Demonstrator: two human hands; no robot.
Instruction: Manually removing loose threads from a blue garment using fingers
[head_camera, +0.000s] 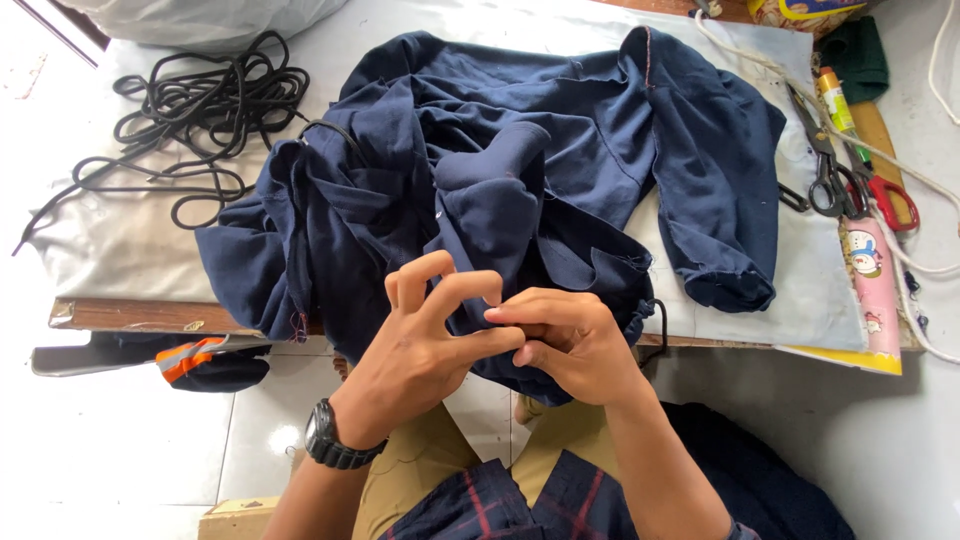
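Note:
A crumpled dark navy garment (520, 170) lies spread over a low board covered in light cloth (130, 240), with part of it hanging over the near edge. My left hand (430, 335), with a black wristwatch, and my right hand (565, 340) meet at that near edge. Both pinch a fold of the navy fabric between thumb and fingertips. My left hand's other fingers are raised and curled. A black cord (330, 130) runs across the garment's upper left part.
A coil of black cable (200, 110) lies at the back left. Scissors with black handles (825, 170), red-handled scissors (890, 200), a pink tube (872, 285) and a white rope (900, 165) lie at the right. An orange and dark cloth (200, 360) sits on the tiled floor.

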